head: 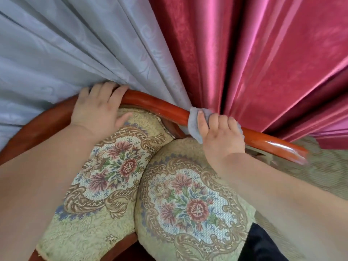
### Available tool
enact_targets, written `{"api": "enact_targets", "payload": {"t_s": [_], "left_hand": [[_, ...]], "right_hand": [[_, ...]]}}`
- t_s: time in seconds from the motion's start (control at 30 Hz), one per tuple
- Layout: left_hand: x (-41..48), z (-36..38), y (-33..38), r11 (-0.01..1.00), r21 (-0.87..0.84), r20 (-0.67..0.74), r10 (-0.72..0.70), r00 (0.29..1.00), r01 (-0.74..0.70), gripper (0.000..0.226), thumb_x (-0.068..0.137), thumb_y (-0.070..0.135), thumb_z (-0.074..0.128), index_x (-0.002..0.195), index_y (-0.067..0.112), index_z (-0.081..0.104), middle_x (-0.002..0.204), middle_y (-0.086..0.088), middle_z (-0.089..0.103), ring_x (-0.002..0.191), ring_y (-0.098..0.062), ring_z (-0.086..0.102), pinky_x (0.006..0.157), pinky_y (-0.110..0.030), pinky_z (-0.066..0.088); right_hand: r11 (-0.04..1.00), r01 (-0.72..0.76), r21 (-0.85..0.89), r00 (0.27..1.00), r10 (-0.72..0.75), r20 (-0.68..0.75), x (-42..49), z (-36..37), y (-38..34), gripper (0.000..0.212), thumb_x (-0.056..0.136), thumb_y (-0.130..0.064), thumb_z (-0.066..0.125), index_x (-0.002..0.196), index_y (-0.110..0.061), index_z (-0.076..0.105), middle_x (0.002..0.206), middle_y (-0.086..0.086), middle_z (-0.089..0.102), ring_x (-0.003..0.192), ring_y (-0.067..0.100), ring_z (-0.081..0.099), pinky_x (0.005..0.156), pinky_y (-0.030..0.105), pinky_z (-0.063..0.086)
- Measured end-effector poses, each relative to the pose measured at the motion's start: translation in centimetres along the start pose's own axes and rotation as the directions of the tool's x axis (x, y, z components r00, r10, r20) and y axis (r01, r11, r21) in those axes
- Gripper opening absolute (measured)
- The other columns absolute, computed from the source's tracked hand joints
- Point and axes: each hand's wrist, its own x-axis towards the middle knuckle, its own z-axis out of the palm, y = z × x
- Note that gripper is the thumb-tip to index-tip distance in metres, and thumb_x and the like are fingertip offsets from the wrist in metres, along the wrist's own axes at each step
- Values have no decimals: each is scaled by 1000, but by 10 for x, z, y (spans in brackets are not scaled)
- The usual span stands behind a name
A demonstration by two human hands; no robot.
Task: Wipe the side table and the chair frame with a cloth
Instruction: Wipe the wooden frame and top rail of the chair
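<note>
A chair with a glossy reddish-brown wooden frame (162,107) curves across the middle of the head view. My right hand (222,134) is wrapped over the top rail, pressing a small grey cloth (194,122) against the wood. My left hand (99,108) grips the same rail further left, fingers hooked over its back and thumb on the padded backrest. The rail's right end (286,149) shines bare. No side table is in view.
Floral tapestry cushions form the backrest (116,162) and seat (190,204). A pale grey curtain (75,44) and a crimson curtain (263,53) hang directly behind the rail, touching it. Beige carpet (320,166) lies to the right.
</note>
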Motion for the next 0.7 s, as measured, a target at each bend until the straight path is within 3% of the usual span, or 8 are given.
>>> {"api": "enact_targets", "payload": {"t_s": [0.07,0.13,0.27,0.37,0.47,0.7], "left_hand": [[15,-3,32,997,-50,31,56,998,-55,72,95,61,48,143,6,52,135,-22,55,118,-44,53,103,-58,38],[38,-5,71,977,-92,79,201,977,-193,75,94,68,39,137,9,58,130,-18,62,117,-41,57,104,-54,39],[84,-6,140,900,-196,203,425,882,-389,79,84,86,19,122,30,60,114,0,71,104,-30,67,80,-40,48],[93,7,158,892,-215,101,425,899,-398,69,79,86,26,105,35,64,91,6,73,83,-27,71,61,-32,43],[88,17,162,885,-189,-44,426,904,-426,68,88,79,29,95,22,68,74,-1,69,64,-32,68,55,-32,45],[88,20,165,885,-159,-50,435,899,-437,85,80,86,21,100,17,66,82,-6,71,74,-35,70,59,-35,37]], "right_hand": [[1000,-9,0,998,9,64,-21,-2,22,80,96,-25,31,158,-6,-16,143,23,29,125,41,38,111,51,29],[999,-41,24,996,39,86,-33,-3,35,81,97,-27,37,158,-7,-13,144,22,28,127,40,38,113,50,28],[988,-114,101,987,101,125,-15,-5,27,70,102,-28,34,158,-5,-2,150,26,30,132,45,37,113,52,29],[977,-85,194,988,57,144,10,-8,18,66,106,-31,34,158,-3,5,152,27,31,135,45,38,108,51,31],[978,-3,209,998,-9,57,2,-4,33,63,103,-27,35,157,-4,10,149,23,36,129,41,43,103,47,34],[970,-135,204,990,141,-19,-80,48,113,66,81,-19,47,144,0,37,110,18,56,94,40,57,85,51,48]]}}
